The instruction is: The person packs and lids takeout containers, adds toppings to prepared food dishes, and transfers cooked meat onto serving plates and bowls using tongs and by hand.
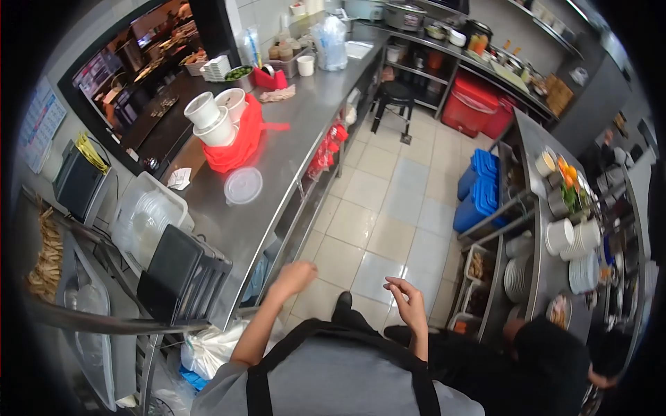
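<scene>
My left hand (pixel 294 279) hangs in the air beside the steel counter (pixel 284 163), its back toward me. Its fingers are blurred, so how far they are curled does not show; nothing is seen in it. Over the tiled floor, my right hand (pixel 408 299) is open and holds nothing, fingers stretched forward and slightly bent. On the counter, a red plastic bag (pixel 243 149) is pulled down around several white tubs (pixel 218 128). A clear round lid (pixel 243 185) lies in front of the bag, apart from both hands.
A person in black (pixel 513 367) is close on my right, beside shelving with stacked plates (pixel 519 277). Blue bins (pixel 476 197) stand along the right side. Farther down the aisle are a black stool (pixel 395 97) and a red cooler (pixel 470 104). A white bin (pixel 149 208) sits at left.
</scene>
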`<action>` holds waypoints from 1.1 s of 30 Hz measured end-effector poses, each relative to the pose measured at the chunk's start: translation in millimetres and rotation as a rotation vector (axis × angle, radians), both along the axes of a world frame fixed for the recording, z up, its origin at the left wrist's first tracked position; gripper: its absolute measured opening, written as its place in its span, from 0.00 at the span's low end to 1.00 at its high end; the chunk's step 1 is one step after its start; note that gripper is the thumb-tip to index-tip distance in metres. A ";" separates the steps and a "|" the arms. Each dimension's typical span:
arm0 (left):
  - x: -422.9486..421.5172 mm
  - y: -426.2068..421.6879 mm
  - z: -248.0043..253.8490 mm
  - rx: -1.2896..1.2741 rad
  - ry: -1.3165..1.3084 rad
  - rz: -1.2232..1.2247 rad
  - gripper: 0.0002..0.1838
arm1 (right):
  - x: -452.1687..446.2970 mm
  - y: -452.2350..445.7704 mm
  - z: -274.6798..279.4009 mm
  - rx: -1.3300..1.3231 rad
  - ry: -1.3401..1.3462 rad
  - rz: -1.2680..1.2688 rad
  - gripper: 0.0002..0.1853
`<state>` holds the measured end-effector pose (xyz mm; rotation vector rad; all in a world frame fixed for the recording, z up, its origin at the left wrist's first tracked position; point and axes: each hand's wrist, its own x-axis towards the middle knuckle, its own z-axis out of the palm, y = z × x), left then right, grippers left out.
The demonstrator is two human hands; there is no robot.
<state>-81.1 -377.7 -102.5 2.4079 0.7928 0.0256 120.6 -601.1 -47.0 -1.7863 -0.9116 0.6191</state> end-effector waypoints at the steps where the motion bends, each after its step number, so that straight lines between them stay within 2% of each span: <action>1: 2.1 28.4 1.2 0.066 -0.030 0.086 0.12 | 14.0 21.9 -1.3 0.004 -0.004 0.036 0.12; 4: 6.1 92.9 19.4 0.376 -0.069 0.343 0.16 | 43.4 87.8 7.5 0.031 -0.092 0.175 0.11; 7: 1.8 154.4 -0.9 0.549 -0.139 0.547 0.20 | 60.5 159.5 32.2 0.103 -0.089 0.362 0.11; 11: -16.0 202.8 -34.1 0.385 0.035 0.741 0.19 | 67.2 246.6 48.1 0.169 -0.153 0.570 0.11; 17: -57.0 242.9 -52.1 0.435 0.055 1.104 0.14 | 70.2 347.3 36.7 0.149 -0.133 0.805 0.11; 21: -83.9 264.6 -45.3 0.395 0.142 1.219 0.14 | 76.7 410.7 43.2 0.078 -0.103 1.020 0.12; 23: -94.4 272.1 -51.0 0.432 0.178 1.261 0.16 | 75.8 444.4 47.9 0.125 -0.157 1.037 0.12; 26: -79.8 271.0 -29.9 0.601 0.048 1.316 0.16 | 71.6 509.5 53.2 0.224 -0.155 1.025 0.13; 28: -60.8 270.7 -8.5 0.583 -0.062 1.299 0.17 | 67.0 567.2 50.1 0.264 -0.108 0.981 0.13; 30: -32.3 267.2 11.5 0.531 -0.180 1.289 0.16 | 62.4 648.8 21.5 0.379 -0.058 0.928 0.17; 32: -0.6 264.2 25.0 0.458 -0.307 1.282 0.15 | 54.1 716.6 30.1 0.240 0.026 0.797 0.20; 33: 12.9 262.5 22.8 0.414 -0.316 1.297 0.14 | 47.7 761.2 18.3 0.331 0.022 0.775 0.22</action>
